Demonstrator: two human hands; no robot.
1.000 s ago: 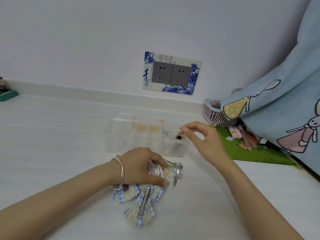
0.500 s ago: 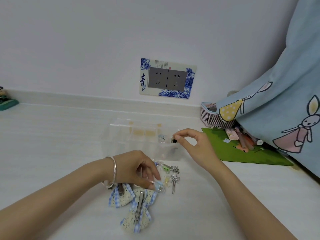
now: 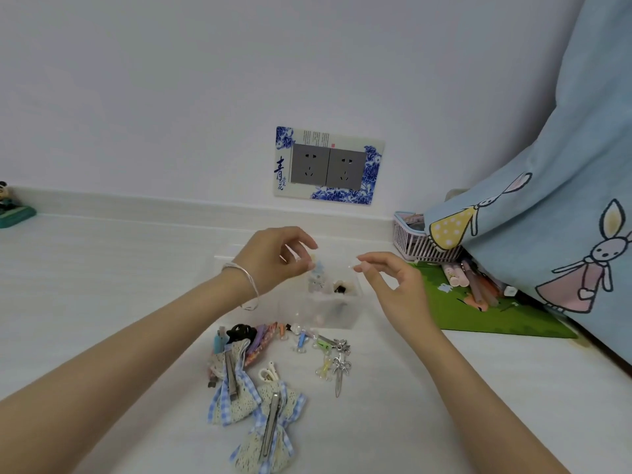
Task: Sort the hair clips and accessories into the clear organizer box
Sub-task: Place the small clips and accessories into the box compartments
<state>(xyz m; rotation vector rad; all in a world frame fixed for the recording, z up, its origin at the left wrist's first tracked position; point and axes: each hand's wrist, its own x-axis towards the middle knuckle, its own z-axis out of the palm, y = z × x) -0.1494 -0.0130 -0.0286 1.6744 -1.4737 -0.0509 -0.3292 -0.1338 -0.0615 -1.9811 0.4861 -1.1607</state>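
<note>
While the left grip point(image 3: 273, 260) pinches a pale blue clip point(image 3: 316, 279) just above the clear organizer box point(image 3: 330, 316), a slack pinch could drop it into the wrong compartment. The right grip point(image 3: 393, 285) hovers beside it with fingertips nearly meeting; I cannot tell whether it holds anything.

My left grip point(image 3: 273, 258) hides the far left part of the clear organizer box point(image 3: 342, 316), whose walls nearly vanish against the tabletop point(image 3: 102, 285). The pale blue piece point(image 3: 317, 277) I pinch is too blurred to name. Whether my right grip point(image 3: 393, 285) pinches anything, I can't tell. The left edge cuts off a figurine point(image 3: 10, 208). The rabbit-print fabric point(image 3: 547, 200) half hides the pink basket point(image 3: 410, 244).
</note>
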